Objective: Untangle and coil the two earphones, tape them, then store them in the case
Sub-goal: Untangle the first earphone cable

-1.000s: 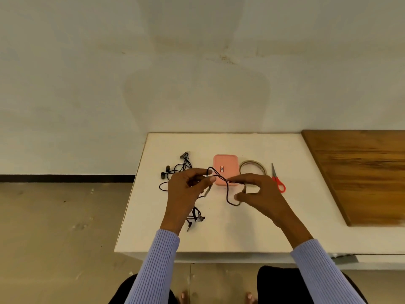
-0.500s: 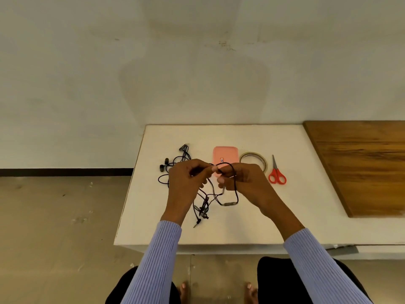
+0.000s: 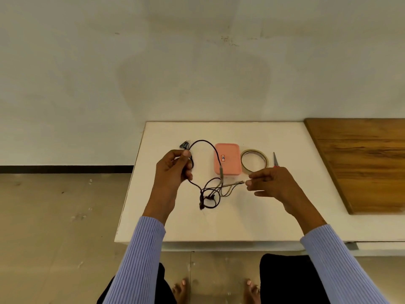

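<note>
You've got the black earphones (image 3: 203, 170) tangled, looping up from a knot near the table's front, w/ closed pink case (image 3: 228, 159) and tape roll (image 3: 254, 160) just behind.

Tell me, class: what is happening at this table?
A person is untangling earphones. The left hand holds a bunch of black cable; the right hand pinches a cable end, pulling it sideways. A knot still hangs between them. The pink case, tape roll and scissors lie untouched behind.
</note>
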`<action>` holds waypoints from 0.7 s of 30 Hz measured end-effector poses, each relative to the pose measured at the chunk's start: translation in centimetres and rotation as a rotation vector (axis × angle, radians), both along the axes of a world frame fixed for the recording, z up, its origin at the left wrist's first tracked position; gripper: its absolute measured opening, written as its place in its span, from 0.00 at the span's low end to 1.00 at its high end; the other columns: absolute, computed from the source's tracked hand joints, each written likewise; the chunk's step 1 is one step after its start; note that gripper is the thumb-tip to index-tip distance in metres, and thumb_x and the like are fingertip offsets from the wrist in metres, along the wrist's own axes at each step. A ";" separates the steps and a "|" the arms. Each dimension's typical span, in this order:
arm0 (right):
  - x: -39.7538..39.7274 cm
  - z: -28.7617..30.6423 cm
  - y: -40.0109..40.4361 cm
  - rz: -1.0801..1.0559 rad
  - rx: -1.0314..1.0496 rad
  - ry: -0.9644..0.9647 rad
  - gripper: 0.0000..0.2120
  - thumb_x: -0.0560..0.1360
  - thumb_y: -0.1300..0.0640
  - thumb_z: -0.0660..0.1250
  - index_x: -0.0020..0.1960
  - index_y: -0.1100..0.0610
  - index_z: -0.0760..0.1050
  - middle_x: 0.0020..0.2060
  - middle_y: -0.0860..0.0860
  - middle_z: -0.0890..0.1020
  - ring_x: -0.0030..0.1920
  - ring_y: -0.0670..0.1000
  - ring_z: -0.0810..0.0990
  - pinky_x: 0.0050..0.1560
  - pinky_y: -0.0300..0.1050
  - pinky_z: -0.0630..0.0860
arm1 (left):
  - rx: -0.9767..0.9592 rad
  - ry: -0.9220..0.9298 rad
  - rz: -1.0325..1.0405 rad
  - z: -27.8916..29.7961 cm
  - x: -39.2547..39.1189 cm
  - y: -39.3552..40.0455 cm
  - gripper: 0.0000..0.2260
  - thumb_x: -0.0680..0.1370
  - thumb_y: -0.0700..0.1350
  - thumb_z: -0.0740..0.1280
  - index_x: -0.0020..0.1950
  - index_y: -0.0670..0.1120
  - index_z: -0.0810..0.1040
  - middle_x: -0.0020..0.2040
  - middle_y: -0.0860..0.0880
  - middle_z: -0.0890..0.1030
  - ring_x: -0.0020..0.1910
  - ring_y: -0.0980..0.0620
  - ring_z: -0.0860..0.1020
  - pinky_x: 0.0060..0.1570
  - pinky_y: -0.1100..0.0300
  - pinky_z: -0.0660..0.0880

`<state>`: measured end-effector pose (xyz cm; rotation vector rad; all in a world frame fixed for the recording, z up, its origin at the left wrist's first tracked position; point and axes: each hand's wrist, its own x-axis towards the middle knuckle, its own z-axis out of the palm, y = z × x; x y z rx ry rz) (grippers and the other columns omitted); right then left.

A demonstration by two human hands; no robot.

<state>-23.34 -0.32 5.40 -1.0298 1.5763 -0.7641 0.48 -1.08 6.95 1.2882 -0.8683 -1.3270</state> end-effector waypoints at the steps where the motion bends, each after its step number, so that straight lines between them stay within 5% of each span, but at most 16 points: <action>1: 0.2 0.1 0.1 0.006 -0.041 0.091 0.14 0.66 0.65 0.75 0.51 0.63 0.79 0.45 0.58 0.84 0.42 0.52 0.83 0.37 0.38 0.80 | 0.013 0.022 -0.047 0.1 -0.5 0.1 0.05 0.79 0.39 0.63 0.44 0.43 0.77 0.31 0.49 0.74 0.27 0.56 0.71 0.30 0.64 0.73; 4: 1.3 0.8 0.6 0.129 -0.181 0.299 0.16 0.62 0.62 0.79 0.48 0.57 0.80 0.43 0.49 0.83 0.40 0.47 0.82 0.36 0.31 0.76 | 0.026 0.018 -0.160 0.2 -2.1 0.4 0.04 0.78 0.38 0.64 0.45 0.40 0.77 0.31 0.49 0.74 0.27 0.56 0.73 0.35 0.62 0.78; 8: 5.3 0.7 1.2 0.381 -0.180 0.219 0.17 0.61 0.57 0.80 0.47 0.58 0.81 0.38 0.49 0.83 0.30 0.39 0.79 0.29 0.30 0.72 | 0.023 0.110 -0.218 0.1 -3.5 0.2 0.05 0.78 0.40 0.64 0.45 0.40 0.77 0.31 0.48 0.75 0.29 0.56 0.74 0.45 0.56 0.80; 11: 7.6 -0.5 0.9 0.370 -0.240 0.259 0.09 0.70 0.57 0.74 0.46 0.62 0.81 0.37 0.55 0.84 0.35 0.51 0.83 0.34 0.41 0.80 | 0.033 0.206 -0.260 -0.1 -3.9 -0.1 0.06 0.78 0.40 0.64 0.44 0.40 0.78 0.33 0.47 0.78 0.32 0.54 0.77 0.46 0.57 0.79; 14: 7.3 -0.6 0.3 0.281 -0.216 0.209 0.07 0.74 0.60 0.69 0.45 0.64 0.81 0.34 0.55 0.83 0.35 0.52 0.84 0.39 0.45 0.82 | -0.053 -0.035 -0.233 -0.4 -3.6 -0.1 0.10 0.79 0.44 0.64 0.47 0.40 0.82 0.41 0.45 0.84 0.43 0.52 0.83 0.49 0.63 0.79; 18: 6.2 0.4 0.1 0.100 -0.192 -0.032 0.09 0.73 0.59 0.70 0.44 0.65 0.81 0.35 0.56 0.84 0.34 0.49 0.84 0.35 0.39 0.80 | -0.085 -0.325 -0.321 -1.0 -2.4 -0.3 0.15 0.76 0.53 0.65 0.47 0.44 0.84 0.43 0.45 0.85 0.44 0.57 0.82 0.49 0.67 0.75; 21: 5.8 0.9 0.1 0.002 -0.182 -0.147 0.09 0.72 0.58 0.70 0.43 0.64 0.81 0.37 0.58 0.84 0.35 0.49 0.84 0.35 0.36 0.79 | -0.103 -0.372 -0.475 -1.3 -1.8 0.0 0.09 0.72 0.45 0.73 0.51 0.46 0.84 0.45 0.47 0.85 0.46 0.56 0.83 0.49 0.66 0.77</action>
